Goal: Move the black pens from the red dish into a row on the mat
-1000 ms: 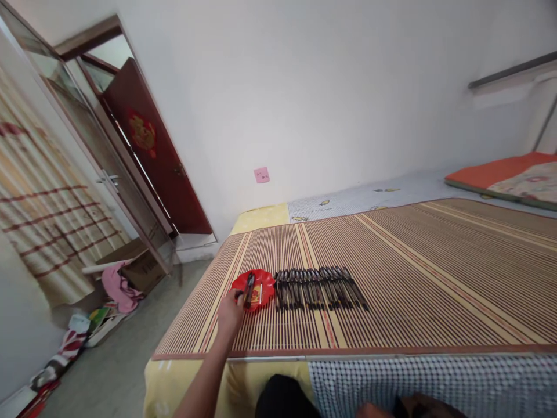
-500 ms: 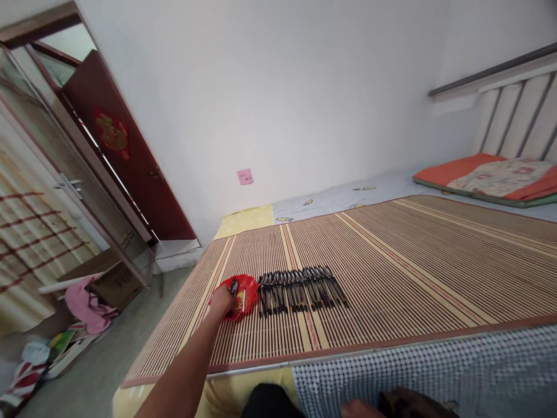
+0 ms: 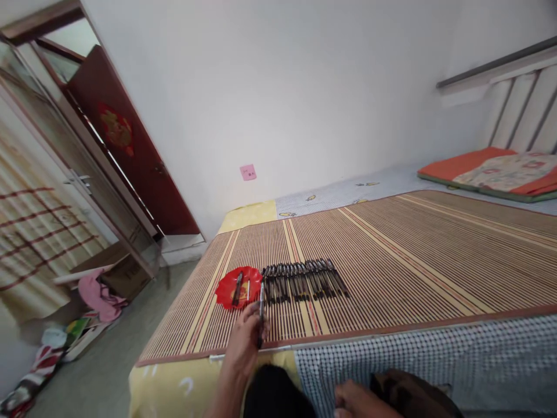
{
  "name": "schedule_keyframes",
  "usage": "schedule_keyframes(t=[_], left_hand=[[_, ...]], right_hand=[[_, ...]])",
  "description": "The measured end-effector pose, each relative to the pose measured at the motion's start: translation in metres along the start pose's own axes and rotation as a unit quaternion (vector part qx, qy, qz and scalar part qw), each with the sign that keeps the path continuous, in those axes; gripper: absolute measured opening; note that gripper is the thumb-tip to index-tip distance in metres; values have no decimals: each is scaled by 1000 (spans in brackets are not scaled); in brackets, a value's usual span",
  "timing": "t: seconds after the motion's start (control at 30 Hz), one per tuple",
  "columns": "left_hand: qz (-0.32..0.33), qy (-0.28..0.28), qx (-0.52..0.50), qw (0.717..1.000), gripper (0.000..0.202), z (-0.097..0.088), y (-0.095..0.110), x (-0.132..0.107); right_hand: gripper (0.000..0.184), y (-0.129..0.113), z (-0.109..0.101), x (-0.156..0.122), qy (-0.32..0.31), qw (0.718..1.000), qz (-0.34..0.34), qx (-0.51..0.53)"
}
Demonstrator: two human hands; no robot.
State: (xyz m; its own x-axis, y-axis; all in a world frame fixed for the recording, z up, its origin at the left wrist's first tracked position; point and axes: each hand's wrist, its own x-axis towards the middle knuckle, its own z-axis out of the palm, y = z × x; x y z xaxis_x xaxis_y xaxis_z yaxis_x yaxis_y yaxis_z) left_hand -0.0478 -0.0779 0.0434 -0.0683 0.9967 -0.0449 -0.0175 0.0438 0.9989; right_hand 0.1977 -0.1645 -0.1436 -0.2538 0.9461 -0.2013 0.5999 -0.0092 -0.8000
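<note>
My left hand (image 3: 244, 339) hovers over the near edge of the striped bamboo mat (image 3: 391, 255), fingers closed round a dark pen (image 3: 261, 313) that points away from me. Just beyond it sits a red scalloped plate (image 3: 226, 293) with one dark pen (image 3: 237, 288) lying in it. To the right of the plate, several dark pens (image 3: 300, 280) lie side by side in a row on the mat. My right hand (image 3: 354, 400) rests low at the frame's bottom beside a dark object; its fingers are hidden.
The mat covers a bed with a checked sheet (image 3: 413, 360) at the near edge. An orange folded quilt (image 3: 491, 168) lies at the far right by the headboard. A dark red door (image 3: 130, 145) and floor clutter (image 3: 87, 302) are to the left.
My left hand left a pen on the red plate, drew back toward the mat's near edge, and now holds a pen. The camera shifted slightly.
</note>
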Motion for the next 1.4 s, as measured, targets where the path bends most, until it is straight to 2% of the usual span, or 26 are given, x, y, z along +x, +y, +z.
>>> schedule_keyframes(t=[0.07,0.13,0.2,0.3,0.43,0.6,0.8,0.97,1.07,1.13,1.2,1.27,1.33,1.4], left_hand=[[-53,-16,-149,987,44,12,-12,-30],[-93,-30,-233,968,46,23,-22,-53],[-119,-44,-246,961,47,33,-31,-71],[-164,-75,-228,957,51,47,-47,-91],[-239,-129,-224,936,54,62,-69,-111],[-280,-134,-213,926,59,74,-82,-123],[-245,-148,-190,939,56,77,-80,-123],[-277,-178,-215,919,54,76,-83,-128],[-259,-182,-219,923,50,76,-84,-131],[-247,-156,-214,932,51,76,-82,-131],[-232,-123,-205,943,53,76,-79,-130],[-207,-101,-193,954,54,77,-80,-128],[-171,-100,-168,966,52,76,-84,-126],[-140,-99,-133,976,52,76,-92,-124]], right_hand=[[8,-18,-5,-2,-2,1000,-10,17],[16,-36,-12,-2,-22,995,-26,98],[28,-49,-20,2,-39,975,-48,212],[46,-58,-33,8,-17,930,-68,362],[45,-64,-42,7,-2,870,-88,486],[40,-70,-42,2,-54,867,-92,487],[36,-69,-43,2,-46,848,-91,519],[30,-69,-53,2,40,796,-99,596],[25,-67,-60,2,68,757,-91,643],[24,-66,-62,1,71,735,-88,668],[25,-66,-63,0,60,739,-81,666],[29,-68,-61,-2,33,777,-62,625],[37,-71,-57,-3,-1,824,-45,565],[41,-73,-52,-3,-21,858,-45,511]])
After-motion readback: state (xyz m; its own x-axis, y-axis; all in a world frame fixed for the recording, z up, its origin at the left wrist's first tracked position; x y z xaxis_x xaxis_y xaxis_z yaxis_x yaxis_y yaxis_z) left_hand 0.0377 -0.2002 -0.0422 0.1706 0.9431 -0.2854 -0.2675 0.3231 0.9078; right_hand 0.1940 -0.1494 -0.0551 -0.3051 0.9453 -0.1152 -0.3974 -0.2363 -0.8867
